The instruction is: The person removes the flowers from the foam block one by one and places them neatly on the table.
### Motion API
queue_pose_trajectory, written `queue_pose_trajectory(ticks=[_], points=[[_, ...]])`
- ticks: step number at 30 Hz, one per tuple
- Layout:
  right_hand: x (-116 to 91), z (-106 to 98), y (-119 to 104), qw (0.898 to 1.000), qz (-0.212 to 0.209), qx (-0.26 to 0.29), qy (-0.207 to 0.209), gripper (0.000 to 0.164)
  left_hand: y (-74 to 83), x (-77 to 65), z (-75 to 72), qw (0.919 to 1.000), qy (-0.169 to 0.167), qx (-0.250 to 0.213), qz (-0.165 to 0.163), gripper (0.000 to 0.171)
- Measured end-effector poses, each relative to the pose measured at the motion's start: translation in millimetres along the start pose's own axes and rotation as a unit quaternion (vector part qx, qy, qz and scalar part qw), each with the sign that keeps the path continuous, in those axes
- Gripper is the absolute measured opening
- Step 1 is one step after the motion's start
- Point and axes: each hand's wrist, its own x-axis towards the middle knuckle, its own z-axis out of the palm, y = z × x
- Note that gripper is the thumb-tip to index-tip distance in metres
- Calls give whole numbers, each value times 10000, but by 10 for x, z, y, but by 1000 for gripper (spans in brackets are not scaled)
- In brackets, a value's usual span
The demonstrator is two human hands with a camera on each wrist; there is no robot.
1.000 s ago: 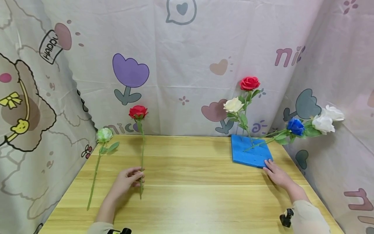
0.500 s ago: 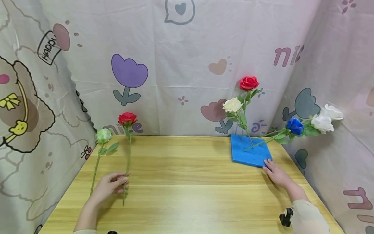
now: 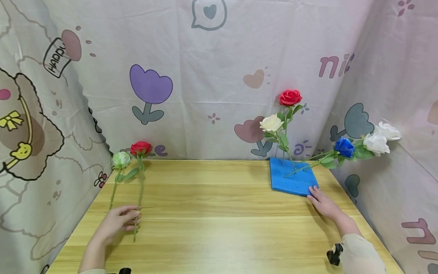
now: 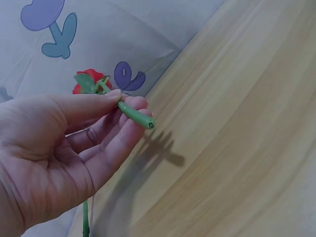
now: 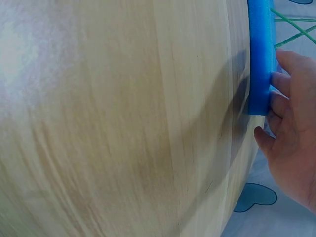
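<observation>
My left hand (image 3: 118,222) pinches the green stem of a red rose (image 3: 141,148) near its lower end, between thumb and fingers. In the left wrist view the cut stem end (image 4: 143,120) points out past the fingertips, and a shadow falls on the wood below. Just left of it lies a pale green rose (image 3: 121,160), its lower stem hidden behind my left hand. On the right, my right hand (image 3: 325,205) rests its fingers on the near right corner of a blue foam board (image 3: 287,185). In the right wrist view the fingers touch the foam's edge (image 5: 260,64).
Standing in the foam are another red rose (image 3: 290,97) and a cream rose (image 3: 271,123). A blue rose (image 3: 344,147) and white roses (image 3: 376,144) lean far out to the right. A printed cloth (image 3: 212,76) closes off the back and sides of the wooden table (image 3: 219,236).
My left hand has moved left and slightly toward me with the red rose, whose bloom now sits beside the pale green one. My right hand has stayed on the foam board.
</observation>
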Motion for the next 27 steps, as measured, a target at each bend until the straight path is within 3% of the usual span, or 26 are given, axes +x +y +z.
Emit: queue_pose_trajectory(ticks=[13,21,27], points=[[4,14,-14,10000,20,-50,23,66,-145,26,-330,9983,-364,203,-405,56],[8,20,3,10000,27,-8,38,66,-185,37,-587,9965,-644,146,-513,46],[10,27,17,10000,57,35,30,67,-182,10,-731,9962,-576,267,-591,31]])
